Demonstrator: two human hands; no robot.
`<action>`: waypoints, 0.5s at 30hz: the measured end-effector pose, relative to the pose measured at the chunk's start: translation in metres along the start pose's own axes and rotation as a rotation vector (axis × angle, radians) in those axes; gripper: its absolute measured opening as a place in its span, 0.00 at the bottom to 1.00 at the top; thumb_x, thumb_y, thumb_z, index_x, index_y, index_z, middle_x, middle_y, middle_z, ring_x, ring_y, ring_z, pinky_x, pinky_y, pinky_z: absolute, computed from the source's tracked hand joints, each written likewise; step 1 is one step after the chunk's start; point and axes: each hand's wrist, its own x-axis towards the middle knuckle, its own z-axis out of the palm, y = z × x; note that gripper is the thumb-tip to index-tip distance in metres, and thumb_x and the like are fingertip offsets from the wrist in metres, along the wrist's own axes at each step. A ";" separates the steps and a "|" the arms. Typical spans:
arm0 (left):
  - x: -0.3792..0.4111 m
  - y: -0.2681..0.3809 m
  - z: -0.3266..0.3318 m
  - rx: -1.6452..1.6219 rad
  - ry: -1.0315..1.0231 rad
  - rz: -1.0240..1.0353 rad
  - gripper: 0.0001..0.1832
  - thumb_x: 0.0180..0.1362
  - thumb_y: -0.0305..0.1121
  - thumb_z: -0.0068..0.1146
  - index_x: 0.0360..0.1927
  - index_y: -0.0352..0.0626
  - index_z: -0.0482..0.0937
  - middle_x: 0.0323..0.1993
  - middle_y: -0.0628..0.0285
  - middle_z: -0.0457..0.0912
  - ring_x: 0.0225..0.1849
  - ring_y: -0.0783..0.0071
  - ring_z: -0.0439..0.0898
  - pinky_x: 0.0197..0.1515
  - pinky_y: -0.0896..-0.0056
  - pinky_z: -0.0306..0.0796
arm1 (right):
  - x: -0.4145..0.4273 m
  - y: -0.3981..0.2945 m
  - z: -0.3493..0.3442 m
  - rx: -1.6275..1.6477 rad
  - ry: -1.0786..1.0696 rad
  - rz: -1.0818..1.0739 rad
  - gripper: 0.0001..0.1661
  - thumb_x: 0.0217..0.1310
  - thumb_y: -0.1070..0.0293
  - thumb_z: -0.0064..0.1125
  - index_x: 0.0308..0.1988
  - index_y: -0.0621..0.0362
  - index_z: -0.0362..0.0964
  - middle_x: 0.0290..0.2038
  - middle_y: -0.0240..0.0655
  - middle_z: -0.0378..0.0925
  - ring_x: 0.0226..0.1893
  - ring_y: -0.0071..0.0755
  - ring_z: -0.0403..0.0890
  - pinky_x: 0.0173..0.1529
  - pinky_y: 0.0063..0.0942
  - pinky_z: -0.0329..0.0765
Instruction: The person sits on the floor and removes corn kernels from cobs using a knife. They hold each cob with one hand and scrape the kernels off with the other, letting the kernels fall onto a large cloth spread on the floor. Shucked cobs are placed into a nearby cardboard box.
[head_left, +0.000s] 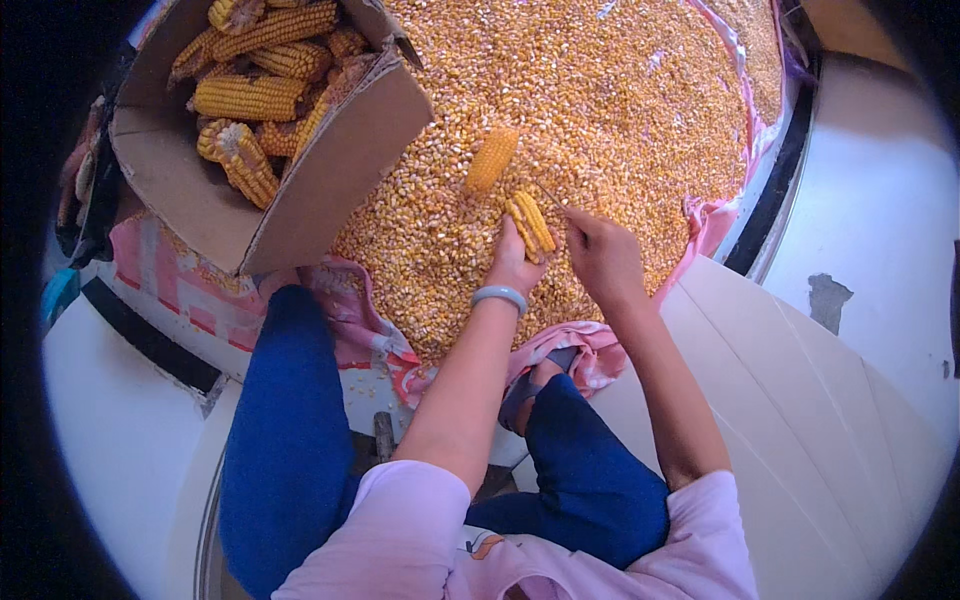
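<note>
My left hand holds a partly shelled corn cob, with rows of kernels left on it and bare strips between them. Just to the right, my right hand grips a thin pointed tool, its tip reaching up and left past the cob's upper end. Most of that tool is hidden in the fist, so I cannot tell its exact kind. Beyond the cob, a fuller ear of corn lies on a wide heap of loose corn kernels. Both hands are over the near part of this heap.
A cardboard box at upper left contains several ears of corn. Pink patterned cloth edges the kernel heap. My legs straddle its near side, and pale floor tiles extend to the right.
</note>
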 end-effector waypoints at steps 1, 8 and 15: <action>0.000 0.002 -0.001 -0.035 0.015 -0.012 0.30 0.63 0.62 0.28 0.46 0.46 0.72 0.36 0.56 0.79 0.38 0.59 0.78 0.42 0.58 0.75 | -0.009 0.001 -0.011 -0.012 -0.007 0.033 0.12 0.53 0.69 0.57 0.41 0.53 0.77 0.23 0.46 0.75 0.23 0.48 0.79 0.29 0.41 0.74; -0.003 -0.004 0.020 -0.071 0.011 -0.015 0.26 0.63 0.58 0.38 0.37 0.43 0.71 0.26 0.56 0.77 0.27 0.63 0.76 0.31 0.60 0.74 | -0.082 -0.018 -0.054 -0.061 -0.021 0.095 0.13 0.53 0.68 0.58 0.41 0.50 0.76 0.21 0.41 0.72 0.20 0.43 0.78 0.24 0.38 0.73; -0.005 -0.004 0.035 -0.225 0.100 -0.052 0.25 0.63 0.57 0.40 0.40 0.41 0.68 0.28 0.56 0.72 0.28 0.66 0.73 0.30 0.66 0.74 | -0.087 -0.008 -0.047 -0.070 -0.003 0.055 0.13 0.51 0.69 0.59 0.41 0.51 0.76 0.19 0.38 0.70 0.17 0.42 0.76 0.21 0.37 0.72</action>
